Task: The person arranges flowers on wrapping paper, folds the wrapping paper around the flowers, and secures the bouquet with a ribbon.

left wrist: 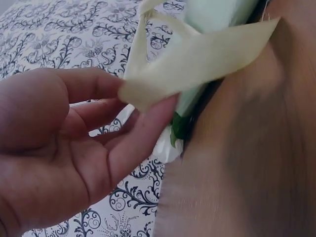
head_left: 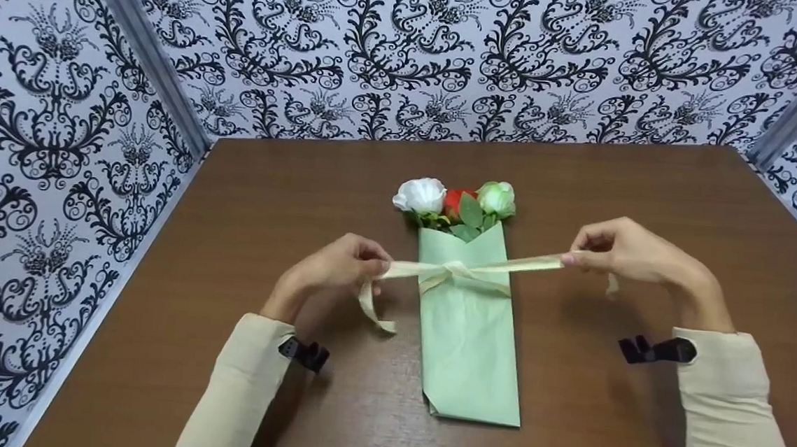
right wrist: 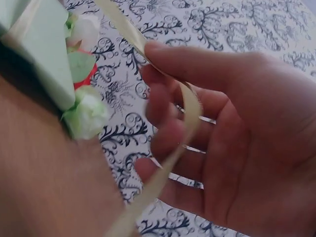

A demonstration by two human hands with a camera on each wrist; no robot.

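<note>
A bouquet wrapped in pale green paper [head_left: 470,355] lies on the table, with a white rose [head_left: 421,196], a red flower [head_left: 454,203] and a greenish-white rose [head_left: 497,199] at its far end. Cream ribbon [head_left: 532,264] circles the wrap and crosses in a knot [head_left: 457,270] at the front. On the left, my left hand [head_left: 339,265] pinches one ribbon end between thumb and fingers, its tail curling down. My right hand [head_left: 638,254] pinches the other end to the right; in the right wrist view that tail [right wrist: 190,111] passes across the fingers. Both ribbon stretches look taut.
The brown wooden table [head_left: 267,193] extends around the bouquet. Walls with black-and-white scroll pattern [head_left: 410,63] stand at the back and both sides. A black strap mount [head_left: 305,354] sits on the left cuff, another [head_left: 656,350] on the right.
</note>
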